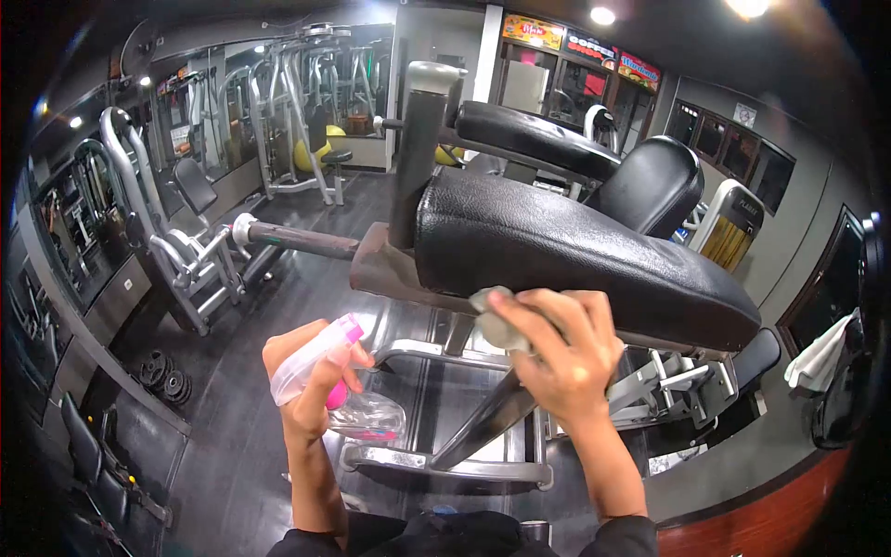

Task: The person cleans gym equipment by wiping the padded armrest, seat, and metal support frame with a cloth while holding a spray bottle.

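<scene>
My left hand (311, 376) is closed around a clear spray bottle (371, 415) with a pink and white spray head, held low at the left of centre. In my right hand (568, 357) is a grey cloth (501, 325), pinched between thumb and fingers. The cloth is at the lower edge of a long black padded cushion (575, 237). This cushion is mounted on a machine frame, beside a dark upright post (419, 158) and a horizontal bar (306, 239) that sticks out to the left.
Another black pad (534, 137) and a backrest (652, 186) stand behind the cushion. Below are the machine's silver base bars (455, 464). Weight plates (165, 376) lie on the floor at left. A white towel (821, 353) hangs at right.
</scene>
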Action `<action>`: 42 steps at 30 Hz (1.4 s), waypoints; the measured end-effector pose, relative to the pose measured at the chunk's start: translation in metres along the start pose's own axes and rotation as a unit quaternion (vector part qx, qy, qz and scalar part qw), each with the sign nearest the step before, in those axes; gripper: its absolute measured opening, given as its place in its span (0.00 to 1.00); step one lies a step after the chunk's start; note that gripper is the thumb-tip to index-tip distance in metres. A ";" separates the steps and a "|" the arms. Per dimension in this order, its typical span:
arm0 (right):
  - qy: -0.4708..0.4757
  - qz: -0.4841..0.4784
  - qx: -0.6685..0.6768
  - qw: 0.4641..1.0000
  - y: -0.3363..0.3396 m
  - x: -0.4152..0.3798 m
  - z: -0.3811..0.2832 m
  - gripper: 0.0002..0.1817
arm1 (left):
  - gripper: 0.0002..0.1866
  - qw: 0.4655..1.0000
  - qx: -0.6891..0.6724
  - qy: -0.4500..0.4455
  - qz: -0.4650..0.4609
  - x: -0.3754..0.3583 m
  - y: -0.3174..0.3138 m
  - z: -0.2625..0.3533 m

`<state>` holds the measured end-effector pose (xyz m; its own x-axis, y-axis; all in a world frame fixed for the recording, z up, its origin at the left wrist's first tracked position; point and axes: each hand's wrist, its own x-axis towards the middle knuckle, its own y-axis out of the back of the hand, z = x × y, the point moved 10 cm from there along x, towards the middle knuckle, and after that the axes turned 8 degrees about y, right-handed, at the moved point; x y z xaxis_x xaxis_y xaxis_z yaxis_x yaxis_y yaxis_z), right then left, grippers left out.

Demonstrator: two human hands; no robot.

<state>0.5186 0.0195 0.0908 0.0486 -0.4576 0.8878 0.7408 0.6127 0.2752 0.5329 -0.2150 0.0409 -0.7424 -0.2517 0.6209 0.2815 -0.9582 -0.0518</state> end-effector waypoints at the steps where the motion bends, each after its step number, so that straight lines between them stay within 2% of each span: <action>1: -0.022 -0.007 0.007 1.000 0.004 0.004 0.003 0.32 | 0.21 1.000 0.020 0.018 0.015 -0.001 0.002 -0.004; 2: -0.021 -0.008 0.010 1.000 0.001 0.005 0.001 0.32 | 0.25 0.998 0.041 0.037 0.029 -0.003 0.005 -0.008; 5: -0.071 0.052 0.044 0.995 -0.003 0.009 -0.002 0.33 | 0.22 0.998 0.058 0.032 0.013 -0.008 0.004 -0.020; 8: -0.093 0.050 0.081 0.991 -0.016 0.009 -0.018 0.31 | 0.19 0.997 0.031 0.049 0.044 -0.008 0.002 -0.035; 9: -0.096 0.051 0.103 0.989 -0.022 0.005 -0.022 0.30 | 0.18 0.999 0.032 0.040 0.019 -0.005 0.000 -0.035; 13: -0.135 0.036 0.173 0.975 -0.048 -0.013 -0.035 0.27 | 0.18 0.997 0.007 0.057 0.052 -0.008 0.008 -0.044; 16: -0.131 0.079 0.174 0.973 -0.063 -0.001 -0.047 0.28 | 0.18 0.998 0.021 0.051 0.031 -0.010 0.009 -0.037; 18: -0.146 0.057 0.168 0.973 -0.075 0.010 -0.058 0.29 | 0.16 0.997 0.027 0.059 0.035 -0.011 0.011 -0.030; 22: -0.206 0.048 0.206 0.955 -0.088 0.005 -0.058 0.30 | 0.15 0.996 0.063 0.056 -0.002 -0.013 0.008 -0.026; 26: -0.294 0.104 0.171 0.935 -0.064 -0.031 -0.032 0.25 | 0.20 0.996 0.068 0.058 -0.003 -0.018 0.016 -0.028; 29: -0.301 0.143 0.124 0.935 -0.055 -0.040 -0.026 0.24 | 0.20 0.996 0.069 0.056 -0.008 -0.021 0.021 -0.031; 31: -0.310 0.151 0.131 0.930 -0.062 -0.035 -0.033 0.24 | 0.21 0.995 0.075 0.062 -0.013 -0.023 0.023 -0.032; 33: -0.323 0.162 0.137 0.922 -0.065 -0.035 -0.037 0.23 | 0.14 0.997 0.049 0.057 -0.009 -0.024 0.023 -0.030; 38: -0.357 0.187 0.163 0.901 -0.074 -0.042 -0.039 0.26 | 0.15 0.998 0.015 0.051 -0.026 -0.028 0.015 -0.034; 42: -0.306 0.158 0.199 0.918 -0.081 -0.027 -0.049 0.28 | 0.16 0.996 -0.008 0.083 -0.015 -0.031 0.015 -0.041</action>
<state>0.4896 -0.0495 0.0269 -0.2563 0.1562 0.9539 0.4454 0.8949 -0.0269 0.5345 -0.2271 -0.0112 -0.8408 -0.2415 0.4844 0.2499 -0.9671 -0.0485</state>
